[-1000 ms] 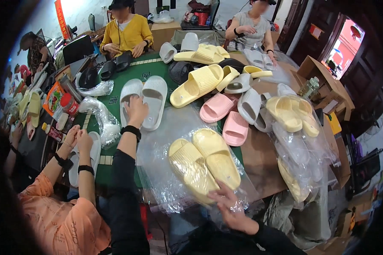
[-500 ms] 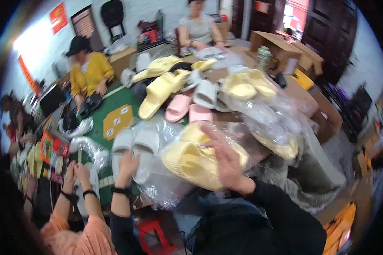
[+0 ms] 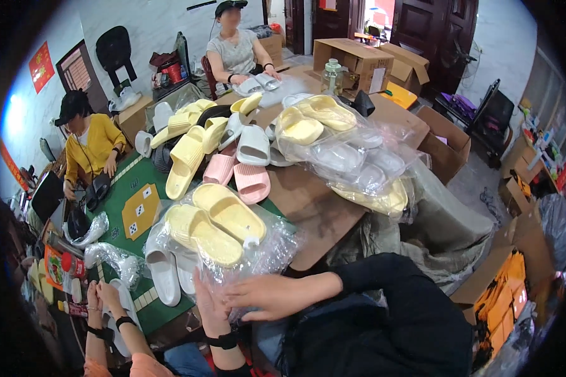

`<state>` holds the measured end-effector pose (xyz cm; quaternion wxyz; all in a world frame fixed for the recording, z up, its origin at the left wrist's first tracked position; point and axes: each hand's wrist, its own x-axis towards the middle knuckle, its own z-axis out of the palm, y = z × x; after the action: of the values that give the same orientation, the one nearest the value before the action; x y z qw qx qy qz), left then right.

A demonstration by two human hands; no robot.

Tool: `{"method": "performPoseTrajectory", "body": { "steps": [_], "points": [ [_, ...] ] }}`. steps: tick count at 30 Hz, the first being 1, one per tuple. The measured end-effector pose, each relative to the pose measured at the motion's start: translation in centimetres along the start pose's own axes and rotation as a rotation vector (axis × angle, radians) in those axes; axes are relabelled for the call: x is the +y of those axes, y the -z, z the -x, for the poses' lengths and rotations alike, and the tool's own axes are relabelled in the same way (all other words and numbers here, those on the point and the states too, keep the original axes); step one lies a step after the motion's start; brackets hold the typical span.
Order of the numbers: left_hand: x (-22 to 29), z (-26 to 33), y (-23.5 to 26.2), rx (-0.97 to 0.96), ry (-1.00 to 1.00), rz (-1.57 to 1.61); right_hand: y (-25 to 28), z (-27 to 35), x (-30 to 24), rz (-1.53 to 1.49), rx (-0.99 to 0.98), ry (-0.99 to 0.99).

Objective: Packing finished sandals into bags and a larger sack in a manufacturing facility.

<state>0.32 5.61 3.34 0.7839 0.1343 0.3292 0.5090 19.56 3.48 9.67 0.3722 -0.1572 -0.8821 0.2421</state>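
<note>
Crossing fingers and glare on the film make the hands hard to read: the fingertips of the right hand overlap the palm of the left hand at the near end of a clear bag. Both hands have fingers mostly extended, and whether either grip pinches the film cannot be told. The bag's near edge is lost behind them. Under the bag, a pair of grey slippers is partly covered. At the lower left, a co-worker's hands show, the body cut off by the picture's edge. Small goods at the far left blur into the dark rim.

Just beyond the bag, pink slippers lie against a heap of yellow, grey and black ones, crowding the tabletop. Bagged slippers pile up to the right, with a jar and open cartons farther off. Two more people sit across, one in yellow, one in grey.

The yellow slippers lie inside the bag, side by side, slanting, soles down, before the hands. They are pale, with a ribbed strap on the left one; wrinkled, shiny film spreads around them.
</note>
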Motion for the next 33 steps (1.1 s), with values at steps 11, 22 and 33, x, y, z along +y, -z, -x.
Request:
{"method": "performPoseTrajectory", "body": {
  "steps": [11,22,33],
  "points": [
    [-3.0,-1.7,-0.6,-0.038,-0.372,-0.062,24.7,2.2,8.1,1.493,-0.119,-0.808],
    [-6.3,0.0,-5.5,0.288,-0.408,-0.149,26.7,0.2,14.3,1.103,0.449,-1.002],
    [-8.0,2.7,-8.0,0.011,-0.194,-0.057,10.1,-0.1,3.6,0.563,0.253,-0.206]
  ]
}}
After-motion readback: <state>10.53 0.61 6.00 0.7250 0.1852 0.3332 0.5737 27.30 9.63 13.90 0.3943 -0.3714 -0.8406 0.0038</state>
